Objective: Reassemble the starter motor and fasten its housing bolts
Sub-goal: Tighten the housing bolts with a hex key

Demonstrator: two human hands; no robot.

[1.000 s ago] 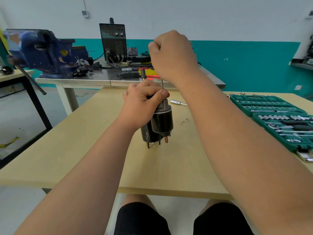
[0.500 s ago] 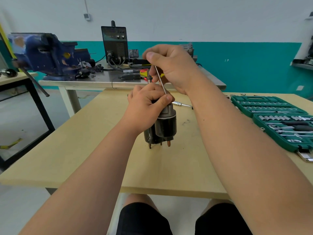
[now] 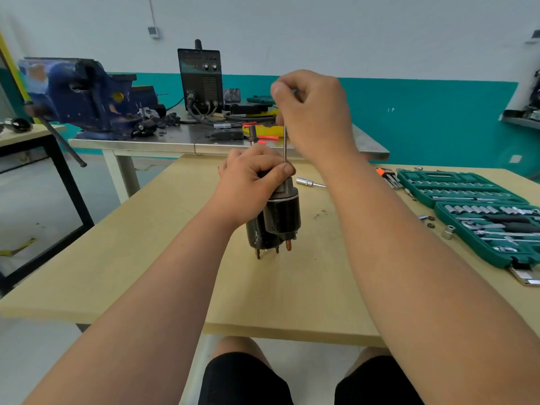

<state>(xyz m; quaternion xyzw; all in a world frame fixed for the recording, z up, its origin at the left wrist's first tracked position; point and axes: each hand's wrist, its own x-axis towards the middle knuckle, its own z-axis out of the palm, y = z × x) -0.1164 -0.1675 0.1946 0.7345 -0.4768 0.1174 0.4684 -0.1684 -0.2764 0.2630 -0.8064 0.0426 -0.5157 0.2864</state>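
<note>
L hand (image 3: 251,182) grip clamps starter motor (image 3: 274,220) top; R hand (image 3: 312,112) pinches long bolt (image 3: 285,144) just above.

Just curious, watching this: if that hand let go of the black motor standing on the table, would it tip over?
Probably, with a nudge. The motor stands upright on a few thin studs, so its footing looks narrow. The left hand grips its top while the right hand works a thin rod into it. It looks like solid metal, likely heavy for its size.

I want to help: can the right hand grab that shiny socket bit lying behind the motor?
Probably not yet: the right hand is pinching a long bolt. The bit lies uncovered on the table, just below.
</note>
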